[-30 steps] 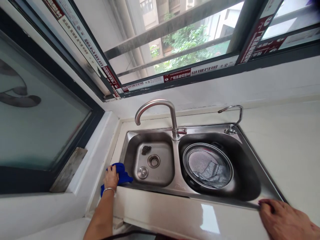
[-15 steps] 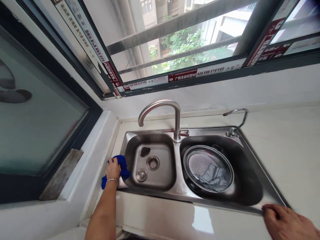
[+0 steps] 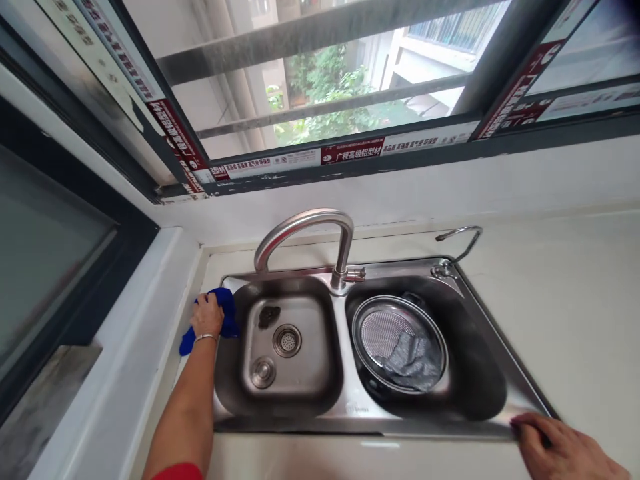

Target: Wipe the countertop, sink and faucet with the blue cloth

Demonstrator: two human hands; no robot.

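My left hand [image 3: 207, 315] is closed on a bunched blue cloth [image 3: 227, 312], pressing it against the left rim of the steel double sink [image 3: 345, 360] and the counter strip beside it. My right hand [image 3: 565, 445] rests at the sink's front right corner, fingers loosely bent, fingertips touching the rim and nothing visible in them. In the left basin lie a dark scrubber [image 3: 269, 317] and a round metal drain strainer [image 3: 263, 372], near the drain [image 3: 287, 341]. A round perforated pan [image 3: 385, 333] sits in the right basin, with a grey cloth [image 3: 414, 360] in it.
A curved faucet [image 3: 310, 217] rises behind the divider, its spout over the left basin. A thin bent tap [image 3: 467, 241] stands at the back right corner. White wall [image 3: 170, 287] borders the counter on the left. Pale counter [image 3: 565, 287] extends to the right.
My left hand has slid the blue cloth farther back along the sink's left rim. The view has shifted, and a red sleeve now shows. My right hand keeps to the front right corner.
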